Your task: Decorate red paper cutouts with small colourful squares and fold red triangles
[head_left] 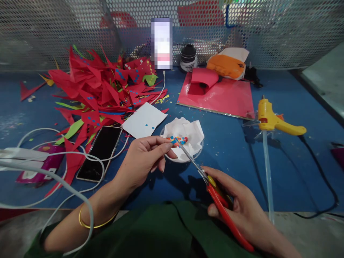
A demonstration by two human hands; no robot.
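Observation:
My right hand (236, 200) grips a pair of scissors (220, 202) with red and yellow handles. Their blades point up and left, the tips over a paper-lined bowl (196, 138). Pinched at the fingertips of my left hand (150, 154) is a small blue piece of paper (174, 142), close to the scissor tips. Beneath, in the bowl, lie several tiny red, orange, blue and yellow paper bits (182, 140). Behind my left hand a white square of paper (143, 120) carries two little blue squares.
Red paper scraps (99, 86) are heaped at the back left. A dark phone (100, 154) and white cables lie left. A lit phone (162, 43) leans against the mesh. Back right are red sheets (225, 96) and a thread spool (189, 57); a yellow glue gun (279, 122) stands right.

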